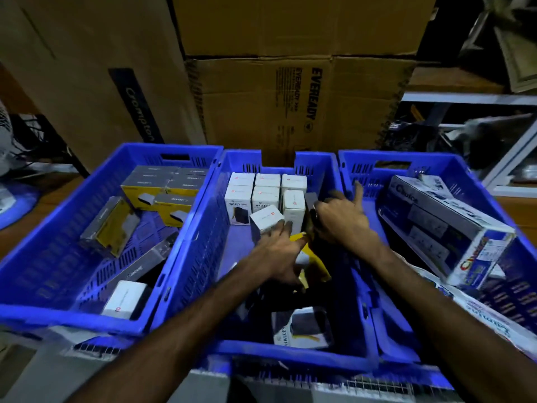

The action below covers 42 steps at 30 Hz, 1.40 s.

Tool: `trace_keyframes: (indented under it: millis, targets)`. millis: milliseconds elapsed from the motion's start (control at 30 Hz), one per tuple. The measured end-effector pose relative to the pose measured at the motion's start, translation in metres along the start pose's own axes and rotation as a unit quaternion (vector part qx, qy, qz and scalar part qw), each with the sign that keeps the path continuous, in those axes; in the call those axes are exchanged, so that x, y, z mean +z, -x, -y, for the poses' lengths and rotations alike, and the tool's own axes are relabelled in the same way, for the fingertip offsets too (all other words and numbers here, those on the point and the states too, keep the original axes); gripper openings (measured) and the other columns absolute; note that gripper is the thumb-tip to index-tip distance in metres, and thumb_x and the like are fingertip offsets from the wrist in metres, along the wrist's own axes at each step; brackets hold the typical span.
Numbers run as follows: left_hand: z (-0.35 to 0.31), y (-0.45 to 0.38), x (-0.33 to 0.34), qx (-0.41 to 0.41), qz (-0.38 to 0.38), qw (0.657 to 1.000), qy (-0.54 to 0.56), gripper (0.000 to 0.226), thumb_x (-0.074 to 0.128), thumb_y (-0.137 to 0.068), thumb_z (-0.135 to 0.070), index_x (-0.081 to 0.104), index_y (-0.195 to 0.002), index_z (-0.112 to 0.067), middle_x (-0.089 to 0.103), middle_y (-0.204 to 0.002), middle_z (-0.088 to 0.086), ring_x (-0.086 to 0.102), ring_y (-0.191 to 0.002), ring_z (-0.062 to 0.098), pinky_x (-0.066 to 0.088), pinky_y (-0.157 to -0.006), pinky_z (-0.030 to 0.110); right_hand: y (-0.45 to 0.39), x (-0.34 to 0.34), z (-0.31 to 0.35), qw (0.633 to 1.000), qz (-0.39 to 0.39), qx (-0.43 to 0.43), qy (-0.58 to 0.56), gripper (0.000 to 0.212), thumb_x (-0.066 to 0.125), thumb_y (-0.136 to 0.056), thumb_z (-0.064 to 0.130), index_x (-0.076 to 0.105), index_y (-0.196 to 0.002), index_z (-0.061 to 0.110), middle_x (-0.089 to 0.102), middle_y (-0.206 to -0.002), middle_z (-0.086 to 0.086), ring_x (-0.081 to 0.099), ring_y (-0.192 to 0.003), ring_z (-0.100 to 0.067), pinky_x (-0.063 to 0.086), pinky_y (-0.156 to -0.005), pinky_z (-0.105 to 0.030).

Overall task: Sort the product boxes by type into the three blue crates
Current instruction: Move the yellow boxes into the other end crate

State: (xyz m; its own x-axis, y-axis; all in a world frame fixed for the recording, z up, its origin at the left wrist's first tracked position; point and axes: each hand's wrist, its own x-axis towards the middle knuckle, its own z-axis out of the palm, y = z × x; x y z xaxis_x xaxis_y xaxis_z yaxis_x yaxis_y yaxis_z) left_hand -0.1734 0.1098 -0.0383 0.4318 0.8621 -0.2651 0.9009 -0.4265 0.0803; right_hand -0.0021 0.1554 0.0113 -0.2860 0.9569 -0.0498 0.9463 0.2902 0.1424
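Three blue crates stand side by side. The left crate (pixel 58 245) holds grey and yellow boxes (pixel 162 187) stacked at its back, loose ones, and one white box (pixel 125 299). The middle crate (pixel 200 228) has small white boxes (pixel 266 189) in rows at the back and another white box (pixel 302 328) near the front. My left hand (pixel 279 251) is shut on a tilted white box (pixel 266 221). My right hand (pixel 340 216) grips a dark box (pixel 311 200) beside the rows. A yellow box (pixel 313 257) lies under my hands. The right crate (pixel 363 170) holds a long white and blue box (pixel 441 228).
Large cardboard cartons (pixel 290 97) stand right behind the crates. Metal shelving (pixel 494 117) with clutter is at the right. A white fan (pixel 5 135) sits at the far left. Another white and blue box (pixel 479 312) lies at the right crate's front.
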Motion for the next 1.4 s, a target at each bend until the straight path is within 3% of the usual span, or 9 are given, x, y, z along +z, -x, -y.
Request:
trace_keyframes:
  millis: [100, 200, 300, 533, 833, 1000, 1100, 1200, 1400]
  targets:
    - [-0.005, -0.019, 0.01, -0.021, 0.031, 0.996, -0.082, 0.138, 0.082, -0.063, -0.074, 0.009, -0.166, -0.018, -0.001, -0.166, 0.039, -0.008, -0.157, 0.052, 0.0, -0.126, 0.065, -0.01, 0.007, 0.005, 0.998, 0.013, 0.003, 0.061, 0.037, 0.057, -0.094, 0.042, 0.07, -0.108, 0.011, 0.072, -0.101, -0.01, 0.037, -0.143, -0.034, -0.013, -0.114, -0.076]
    - [-0.009, -0.029, 0.029, -0.014, 0.011, 0.993, -0.118, 0.11, 0.079, -0.07, -0.061, 0.033, -0.159, -0.016, 0.003, -0.162, 0.046, -0.005, -0.156, 0.055, -0.011, -0.123, 0.068, -0.019, 0.008, 0.01, 0.998, 0.007, 0.007, 0.069, 0.027, 0.063, -0.091, 0.037, 0.07, -0.094, 0.012, 0.06, -0.08, -0.006, 0.052, -0.126, -0.033, -0.006, -0.118, -0.076]
    - [-0.012, -0.03, 0.042, -0.021, 0.005, 0.993, -0.118, 0.098, 0.068, -0.086, -0.047, 0.019, -0.163, -0.012, 0.011, -0.163, 0.044, 0.006, -0.155, 0.056, -0.003, -0.125, 0.067, -0.03, 0.009, 0.009, 0.996, -0.055, -0.018, 0.068, 0.022, 0.082, -0.077, 0.034, 0.07, -0.079, 0.015, 0.065, -0.073, -0.006, 0.067, -0.097, -0.03, 0.017, -0.115, -0.079]
    - [-0.021, -0.024, 0.031, -0.044, 0.034, 0.995, -0.078, 0.12, 0.08, -0.079, -0.057, 0.008, -0.165, -0.013, 0.02, -0.16, 0.04, 0.035, -0.14, 0.055, 0.025, -0.116, 0.059, -0.042, -0.001, 0.018, 0.995, 0.063, 0.047, 0.059, 0.026, 0.068, -0.083, 0.046, 0.057, -0.092, 0.024, 0.073, -0.101, -0.001, 0.062, -0.118, -0.031, -0.004, -0.121, -0.068]
    - [0.032, 0.047, -0.028, -0.067, -0.007, 0.963, 0.261, 0.137, 0.086, -0.047, -0.062, 0.007, -0.158, -0.053, 0.034, -0.159, 0.003, 0.044, -0.141, 0.03, 0.048, -0.106, 0.054, -0.028, -0.023, -0.002, 0.98, -0.074, 0.117, -0.141, 0.046, 0.061, -0.085, 0.062, 0.064, -0.098, 0.018, 0.072, -0.1, -0.01, 0.068, -0.103, -0.031, 0.028, -0.111, -0.053]
    - [0.05, 0.098, -0.048, -0.011, -0.044, 0.77, 0.637, 0.106, 0.09, -0.066, -0.01, 0.038, -0.153, -0.041, 0.059, -0.135, -0.004, 0.067, -0.11, 0.012, 0.06, -0.077, 0.028, 0.019, -0.053, -0.02, 0.922, -0.15, 0.187, -0.304, 0.053, 0.067, -0.074, 0.061, 0.073, -0.113, 0.025, 0.077, -0.106, -0.01, 0.071, -0.103, -0.034, 0.056, -0.083, -0.044]
    - [0.051, 0.112, -0.043, 0.012, -0.073, 0.623, 0.779, 0.082, 0.097, -0.056, -0.025, 0.066, -0.132, -0.016, 0.07, -0.112, 0.014, 0.07, -0.095, 0.029, 0.056, -0.08, 0.038, 0.049, -0.06, -0.019, 0.845, -0.18, 0.241, -0.442, 0.048, 0.068, -0.065, 0.056, 0.076, -0.101, 0.025, 0.078, -0.09, -0.001, 0.074, -0.087, -0.027, 0.06, -0.079, -0.047]
    - [0.054, 0.124, -0.039, 0.035, -0.076, 0.456, 0.886, 0.082, 0.102, -0.046, -0.034, 0.078, -0.118, -0.003, 0.072, -0.124, 0.022, 0.073, -0.108, 0.036, 0.06, -0.096, 0.048, 0.066, -0.051, -0.011, 0.722, -0.176, 0.256, -0.619, 0.021, 0.077, -0.076, 0.034, 0.076, -0.089, 0.017, 0.075, -0.075, -0.004, 0.071, -0.061, -0.019, 0.064, -0.064, -0.043]
    - [0.071, 0.155, -0.032, 0.096, -0.095, 0.323, 0.937, 0.096, 0.088, -0.072, -0.043, 0.049, -0.154, -0.014, 0.042, -0.161, 0.024, 0.035, -0.148, 0.051, 0.029, -0.118, 0.065, 0.089, -0.038, 0.041, 0.411, -0.042, 0.203, -0.888, 0.035, 0.066, -0.096, 0.013, 0.061, -0.13, 0.006, 0.073, -0.11, -0.019, 0.074, -0.088, -0.034, 0.066, -0.076, -0.043]
